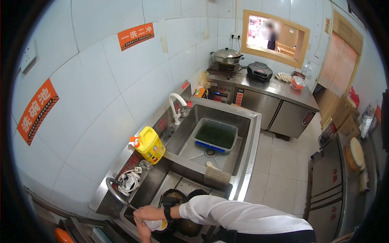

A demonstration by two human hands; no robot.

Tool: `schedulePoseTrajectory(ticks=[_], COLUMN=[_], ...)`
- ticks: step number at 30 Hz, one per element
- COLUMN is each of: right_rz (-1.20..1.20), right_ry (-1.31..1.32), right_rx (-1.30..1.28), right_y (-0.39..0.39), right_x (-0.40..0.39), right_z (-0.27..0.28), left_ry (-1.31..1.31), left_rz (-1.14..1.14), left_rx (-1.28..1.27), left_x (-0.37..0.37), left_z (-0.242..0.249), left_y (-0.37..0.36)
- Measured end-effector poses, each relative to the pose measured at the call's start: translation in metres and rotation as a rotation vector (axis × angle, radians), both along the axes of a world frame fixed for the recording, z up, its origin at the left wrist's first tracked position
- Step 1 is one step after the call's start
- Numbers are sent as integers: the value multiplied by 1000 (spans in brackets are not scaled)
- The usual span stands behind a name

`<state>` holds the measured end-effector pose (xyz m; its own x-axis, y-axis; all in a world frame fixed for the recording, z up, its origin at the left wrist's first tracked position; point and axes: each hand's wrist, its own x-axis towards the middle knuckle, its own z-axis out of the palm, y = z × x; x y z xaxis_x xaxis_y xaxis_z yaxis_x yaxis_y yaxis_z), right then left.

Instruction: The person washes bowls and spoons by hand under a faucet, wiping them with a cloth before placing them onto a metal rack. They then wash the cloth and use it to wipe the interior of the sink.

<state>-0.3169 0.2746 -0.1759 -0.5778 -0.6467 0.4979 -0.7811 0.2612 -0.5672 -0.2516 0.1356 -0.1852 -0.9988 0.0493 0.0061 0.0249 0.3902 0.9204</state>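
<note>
At the bottom, my right hand [149, 212] is closed over a small white dish [154, 225], perhaps a bowl or cup, with a yellow-orange patch on its side. My left hand [143, 232] grips the same dish from the left, its fingers partly hidden. Both hands are at the spout of the curved steel faucet [116, 195], above the near sink basin [152, 181]. Dark round pans [174, 196] lie in that basin, partly covered by my right forearm. Whether water runs is not visible.
A yellow detergent jug [150, 146] and a coiled white hose [129, 182] stand on the sink ledge. In the far basin sits a plastic tub [215, 136] of dark green contents. Beyond are a lidded pot [227, 56], a black appliance [259, 71] and a person [272, 40] behind the window.
</note>
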Motion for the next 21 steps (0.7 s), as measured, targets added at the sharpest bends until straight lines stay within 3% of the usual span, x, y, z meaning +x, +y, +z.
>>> schedulePoseTrajectory(ticks=[1,2,4,5,6,7,8,9,10,11,12,13,14,15,17,21], right_rz=[-99,-96,-79,-77,-145,-182,-287,-254,-16,33,342,372,290,51,-95,-322], right_ry=[-169,-169,-1040,-1041,-891,-750,41,-192,-205,-414,-460,-374,-401,-504,-325,0], right_rx=[11,10,48,49,86,125,11,17,220,164,-6,-172,-174,-111,-233,-48], right_y=[0,5,29,33,35,28,10,8,32,29,20,22,23,26,21,5], right_x=[-2,-3,-1,-1,-2,1,-11,-14,1,9,2,6,-5,-11,-46,-100], right_z=[-1,-3,11,15,11,-5,-86,-78,-6,11,-11,5,4,12,0,2], left_ry=[44,89,143,196,189,153,124,-95,-186,-235,-355,-325,-352,-407,-379,-435], left_rz=[26,52,133,207,219,226,277,472,517,522,483,498,542,515,467,514], left_rx=[44,87,213,339,335,606,872,810,733,700,752,841,916,975,1061,1048], left_x=[2,5,10,10,0,-9,3,10,10,17,9,17,16,14,13,6], left_z=[9,15,19,20,8,-17,-38,-22,-25,-30,-48,-27,-2,-9,-29,-10], left_y=[7,13,25,28,31,29,19,30,31,32,25,38,45,41,35,41])
